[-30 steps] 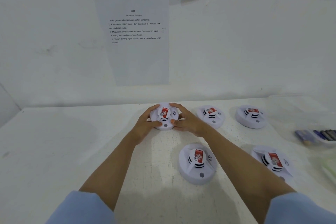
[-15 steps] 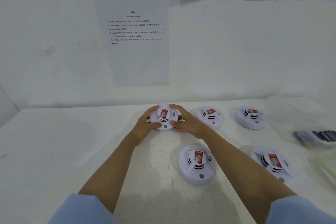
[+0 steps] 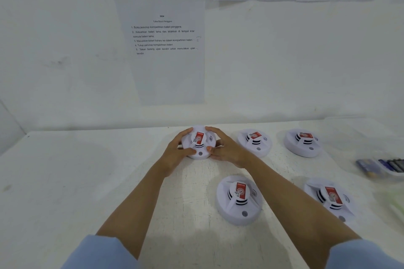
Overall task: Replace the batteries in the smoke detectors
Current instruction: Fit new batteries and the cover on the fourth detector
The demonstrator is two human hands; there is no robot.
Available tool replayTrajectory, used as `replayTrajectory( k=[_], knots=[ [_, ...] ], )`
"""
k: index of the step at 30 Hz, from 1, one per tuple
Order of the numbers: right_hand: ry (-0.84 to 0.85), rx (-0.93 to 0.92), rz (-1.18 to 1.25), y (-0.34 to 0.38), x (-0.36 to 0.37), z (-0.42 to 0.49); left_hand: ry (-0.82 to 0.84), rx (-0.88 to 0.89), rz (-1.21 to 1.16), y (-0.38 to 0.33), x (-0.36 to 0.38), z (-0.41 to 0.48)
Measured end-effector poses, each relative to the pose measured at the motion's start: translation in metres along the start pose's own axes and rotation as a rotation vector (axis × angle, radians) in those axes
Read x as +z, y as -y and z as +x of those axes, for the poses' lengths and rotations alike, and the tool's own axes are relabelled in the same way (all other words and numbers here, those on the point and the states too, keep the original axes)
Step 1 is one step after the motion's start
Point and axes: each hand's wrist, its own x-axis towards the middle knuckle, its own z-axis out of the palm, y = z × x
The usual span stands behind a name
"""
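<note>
left hand point(image 3: 175, 156), right hand point(image 3: 228, 150) around detector point(image 3: 199, 141)

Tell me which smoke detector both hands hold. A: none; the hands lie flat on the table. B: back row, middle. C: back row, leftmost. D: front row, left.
C: the left hand and right hand grip the leftmost back-row detector from its two sides.

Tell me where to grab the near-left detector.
The near-left detector lies flat, face up: take its wide round rim from above, thumb and fingers on opposite edges, as your left hand and right hand grip the far detector. The raised slotted centre is narrower, probably a poorer hold.
</note>
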Motion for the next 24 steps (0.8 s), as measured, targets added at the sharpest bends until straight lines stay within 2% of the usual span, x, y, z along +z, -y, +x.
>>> replayTrajectory(
  k=[24],
  knots=[
    [-0.009,0.01,-0.013,-0.0017,0.0002,0.0008,-0.014,-0.011,0.039,0.0008,0.0005,0.0004]
  ],
)
